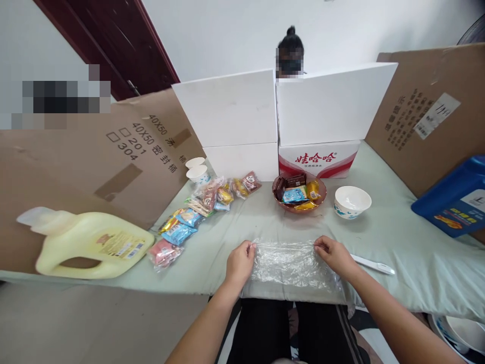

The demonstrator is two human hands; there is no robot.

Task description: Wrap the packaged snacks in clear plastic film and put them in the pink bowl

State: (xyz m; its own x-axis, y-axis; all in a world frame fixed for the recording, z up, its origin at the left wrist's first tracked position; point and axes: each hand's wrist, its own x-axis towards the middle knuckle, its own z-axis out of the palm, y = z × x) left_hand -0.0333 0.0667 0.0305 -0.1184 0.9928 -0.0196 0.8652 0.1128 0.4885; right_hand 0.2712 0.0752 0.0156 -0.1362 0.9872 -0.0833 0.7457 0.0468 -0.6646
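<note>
Both hands on a clear plastic sheet [290,263] lying flat at the near edge of the bench [417,253], right in front of the person. Left hand [239,264] fingers pinched on the sheet's far left corner; right hand [334,255] fingers pinched on the far right corner. Beyond the sheet: brown bowl [299,194] with wrapped snacks, white bowl [352,201] just to its right. Row of snack packets [197,212] runs off to the left, yellow jug [89,244] lying on its side further left. White stick-like tool [373,264] just right of the right hand, type unclear. White boxes [280,116] and cardboard panels at the back.
</note>
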